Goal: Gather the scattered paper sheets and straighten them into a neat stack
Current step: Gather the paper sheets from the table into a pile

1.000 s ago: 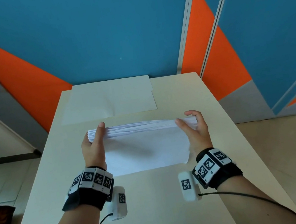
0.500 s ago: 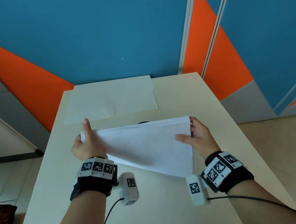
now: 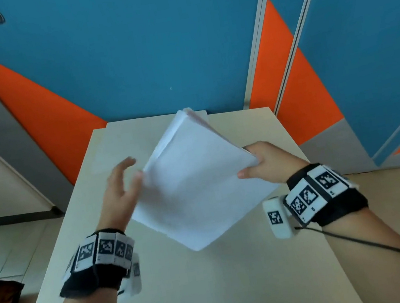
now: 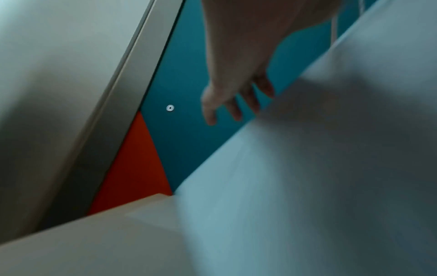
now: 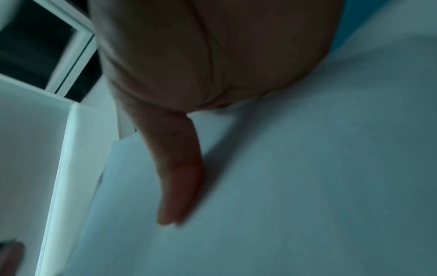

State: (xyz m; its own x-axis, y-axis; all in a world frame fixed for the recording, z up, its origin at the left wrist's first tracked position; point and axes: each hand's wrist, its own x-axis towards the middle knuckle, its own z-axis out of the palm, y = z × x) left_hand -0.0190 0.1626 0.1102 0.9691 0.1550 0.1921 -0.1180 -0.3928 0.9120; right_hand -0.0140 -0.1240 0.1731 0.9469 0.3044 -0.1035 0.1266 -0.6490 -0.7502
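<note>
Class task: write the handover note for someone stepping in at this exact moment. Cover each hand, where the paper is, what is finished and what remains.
Right hand: grips one corner of the paper stack, thumb on top, fingers behind.
Left hand: open, fingers spread at the stack's left edge; contact is too blurred to confirm.
Paper stack: gathered into one bundle, held tilted above the table, one corner pointing down.
Flat sheets: lie at the table's far end, mostly hidden behind the stack.
Done: loose sheets collected.
Left: probably tap the edges square, then lay the stack flat.
</note>
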